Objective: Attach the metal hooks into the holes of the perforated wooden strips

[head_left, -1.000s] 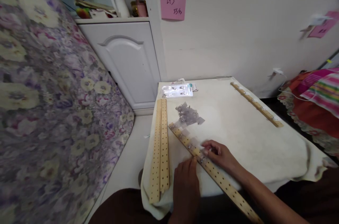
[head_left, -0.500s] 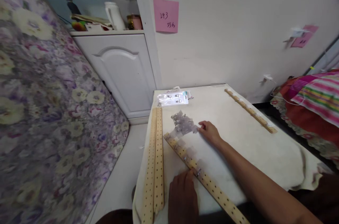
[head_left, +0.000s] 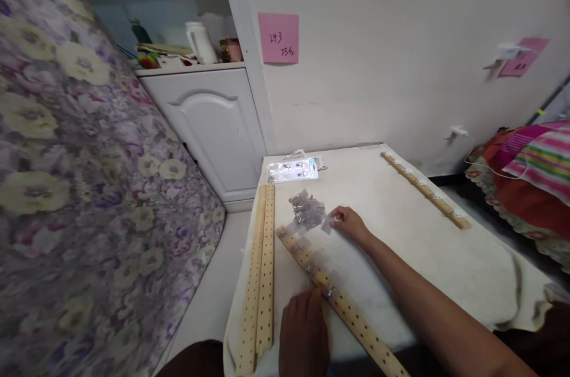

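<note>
A perforated wooden strip (head_left: 356, 317) lies slantwise on the cloth-covered table, with several small clear plastic pieces with metal parts set along its upper half. My left hand (head_left: 305, 329) is closed at the strip's near-left edge, fingertips beside one metal part; its thumb is mostly hidden. Farther up, my right hand (head_left: 351, 224) pinches a small clear plastic piece (head_left: 326, 224) between thumb and fingertips. This piece is just right of a loose pile of similar clear plastic pieces (head_left: 306, 209), close to the strip's far end.
Two more perforated strips (head_left: 266, 258) lie side by side along the table's left edge. Behind them sits a clear blister pack (head_left: 293, 170). Another wooden strip (head_left: 425, 190) with clear pieces lies at the right edge. A floral curtain (head_left: 89, 187) hangs left, beside a white cabinet (head_left: 209, 127).
My right hand has drawn a clear plastic piece slightly away from the pile, and it now shows more plainly between the fingers. My left hand stays at the strip. The view has shifted slightly.
</note>
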Demonstrator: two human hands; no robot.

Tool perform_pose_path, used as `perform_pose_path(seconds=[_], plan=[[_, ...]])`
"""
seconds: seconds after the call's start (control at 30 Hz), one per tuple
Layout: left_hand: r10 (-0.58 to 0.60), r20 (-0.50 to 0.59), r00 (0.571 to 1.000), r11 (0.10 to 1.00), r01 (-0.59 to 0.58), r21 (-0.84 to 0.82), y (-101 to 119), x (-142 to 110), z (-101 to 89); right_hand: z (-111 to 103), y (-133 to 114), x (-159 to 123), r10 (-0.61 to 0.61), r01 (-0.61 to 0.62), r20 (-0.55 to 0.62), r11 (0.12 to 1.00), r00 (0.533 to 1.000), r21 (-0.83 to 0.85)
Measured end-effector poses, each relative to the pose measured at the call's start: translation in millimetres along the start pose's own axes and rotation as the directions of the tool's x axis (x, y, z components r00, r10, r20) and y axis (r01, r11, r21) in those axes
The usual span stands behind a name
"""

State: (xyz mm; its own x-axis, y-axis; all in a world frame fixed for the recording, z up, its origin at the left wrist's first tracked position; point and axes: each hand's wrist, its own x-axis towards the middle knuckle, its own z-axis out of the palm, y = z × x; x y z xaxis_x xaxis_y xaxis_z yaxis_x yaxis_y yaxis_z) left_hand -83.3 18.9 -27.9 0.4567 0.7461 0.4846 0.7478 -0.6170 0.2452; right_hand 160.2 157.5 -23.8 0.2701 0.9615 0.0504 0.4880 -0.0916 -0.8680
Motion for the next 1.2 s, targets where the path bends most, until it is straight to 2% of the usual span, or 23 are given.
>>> perform_pose_path(seconds=[0.13,0.27,0.37,0.4,0.47,0.53,0.57,0.6,0.67,0.73,0.8,0.83,0.9,0.97,1.03,1.13,1.2], plan=[[-0.008,0.010,1.000,1.000,0.008,0.003,1.7,-0.4,-2.8,-10.2,-3.3,-15.3,-0.017,0.011,0.046,0.993,0.999,0.119],[-0.041,0.044,0.998,0.999,0.042,-0.026,5.2,-1.5,-6.0,-30.1,-9.3,-45.7,-0.057,0.043,0.065,0.978,0.996,0.202],[-0.067,0.050,0.997,0.995,0.070,-0.070,5.8,-2.9,-5.8,-50.1,-19.1,-77.9,-0.159,0.146,0.046,0.965,0.986,0.216],[-0.077,0.048,0.996,0.992,0.081,-0.091,5.5,-3.4,-5.6,-56.7,-22.7,-89.4,-0.283,0.276,0.015,0.944,0.959,0.181],[-0.098,0.034,0.995,0.983,0.102,-0.155,5.6,-3.7,-6.8,-68.3,-29.2,-111.3,-0.499,0.498,-0.011,0.861,0.866,0.101],[-0.126,0.004,0.992,0.958,0.123,-0.260,10.3,-2.7,-12.5,-76.1,-33.2,-130.3,-0.621,0.622,-0.028,0.782,0.783,0.049],[-0.155,-0.009,0.988,0.933,0.144,-0.330,15.6,-1.7,-17.2,-78.4,-34.2,-138.4,-0.647,0.648,-0.038,0.761,0.761,0.032],[-0.203,-0.019,0.979,0.896,0.178,-0.407,23.1,-0.3,-22.9,-79.5,-34.7,-145.7,-0.661,0.663,-0.054,0.748,0.748,0.018],[-0.343,0.044,0.938,0.761,0.305,-0.573,43.7,3.2,-35.1,-78.9,-34.8,-158.3,-0.673,0.676,-0.087,0.737,0.734,0.002],[-0.443,0.216,0.870,0.542,0.452,-0.709,67.5,7.2,-44.0,-75.7,-34.7,-169.5,-0.680,0.685,-0.110,0.729,0.725,0.003],[-0.455,0.394,0.799,0.282,0.549,-0.787,88.1,11.0,-47.0,-71.3,-34.6,-180.0,-0.687,0.692,-0.108,0.721,0.719,0.019],[-0.455,0.445,0.771,0.169,0.565,-0.807,95.7,12.7,-46.6,-69.0,-34.3,-185.1,-0.691,0.696,-0.102,0.717,0.716,0.029],[-0.404,0.518,0.754,0.000,0.566,-0.824,105.4,15.1,-44.2,-64.9,-33.0,-194.4,-0.697,0.702,-0.088,0.710,0.711,0.048],[-0.361,0.532,0.766,-0.104,0.534,-0.839,109.8,16.3,-42.8,-62.0,-30.7,-202.0,-0.695,0.699,-0.069,0.712,0.715,0.069],[-0.367,0.519,0.771,-0.182,0.488,-0.854,112.0,16.7,-43.4,-60.4,-28.1,-207.4,-0.681,0.683,-0.047,0.726,0.730,0.087],[-0.410,0.546,0.730,-0.256,0.483,-0.837,114.2,17.4,-44.8,-59.7,-25.4,-211.6,-0.669,0.667,-0.017,0.737,0.743,0.111],[-0.416,0.578,0.702,-0.249,0.524,-0.815,114.7,18.1,-44.4,-59.5,-24.7,-212.8,-0.680,0.676,-0.015,0.725,0.733,0.131]])
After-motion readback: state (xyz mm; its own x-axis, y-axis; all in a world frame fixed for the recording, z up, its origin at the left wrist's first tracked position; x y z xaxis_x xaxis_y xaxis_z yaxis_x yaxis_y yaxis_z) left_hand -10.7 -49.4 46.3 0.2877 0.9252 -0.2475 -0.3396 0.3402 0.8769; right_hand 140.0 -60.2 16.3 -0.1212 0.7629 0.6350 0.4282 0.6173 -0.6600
